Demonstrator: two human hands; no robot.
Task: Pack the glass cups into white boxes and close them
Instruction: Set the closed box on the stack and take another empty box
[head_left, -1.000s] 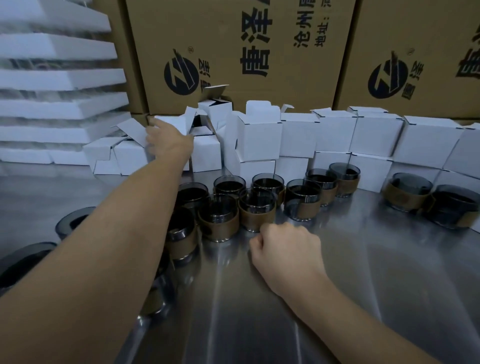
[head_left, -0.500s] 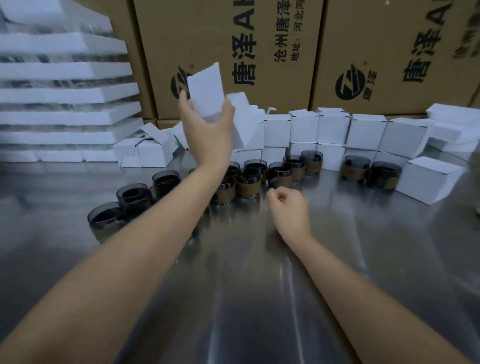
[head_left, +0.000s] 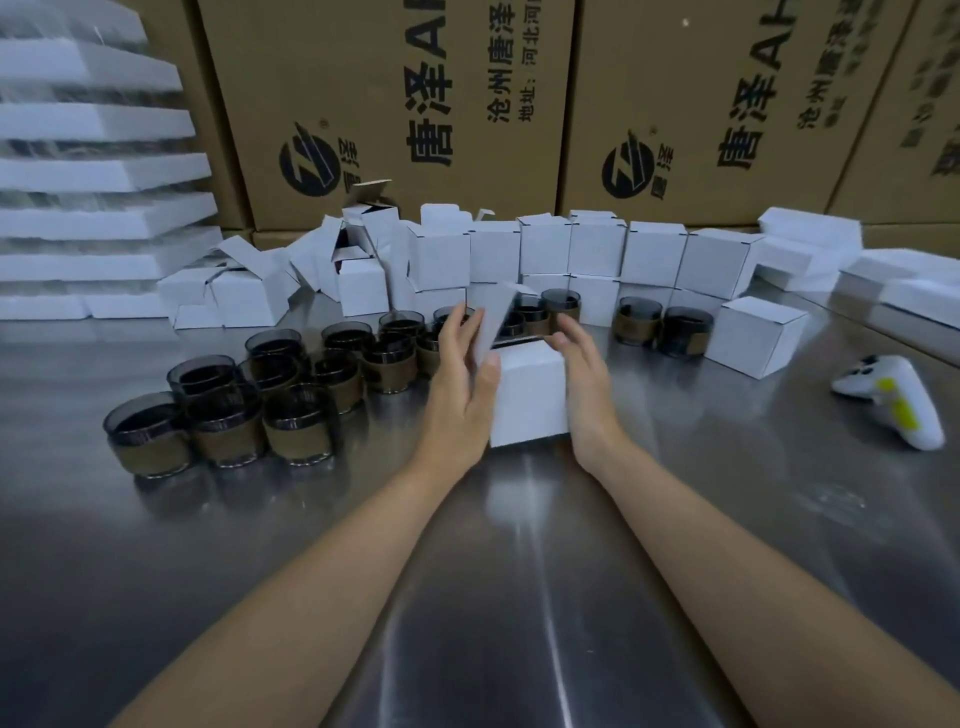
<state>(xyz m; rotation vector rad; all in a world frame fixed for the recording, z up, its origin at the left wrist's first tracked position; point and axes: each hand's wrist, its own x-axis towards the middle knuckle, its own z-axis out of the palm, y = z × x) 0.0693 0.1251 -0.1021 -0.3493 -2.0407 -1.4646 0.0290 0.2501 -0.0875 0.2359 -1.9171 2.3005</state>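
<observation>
Two hands are bracketing one white box at mid tabletop. Box is standing upright, mouth up, roughly cubic, so no clear long axis. Lid flap is sticking up on the left side, tilted, not closed. Can't tell what's inside.

Left hand: fingers nearly straight, lying against the flap, thumb pressing the box's near face. Right hand: fingers loosely extended along the box's right wall, touching it, not wrapped around it.

Glass cups, dark with brown bands, are clustering just left of the box and running on behind it, all upright, mouths up. Two more cups are sitting right of it, next to a closed box.

Stacked white boxes are lining the back; open ones are heaped at back left. Brown cartons are walling the rear; foam sheets are piled far left. White controller is lying at the right. Bare steel is running from the box to the near edge.
</observation>
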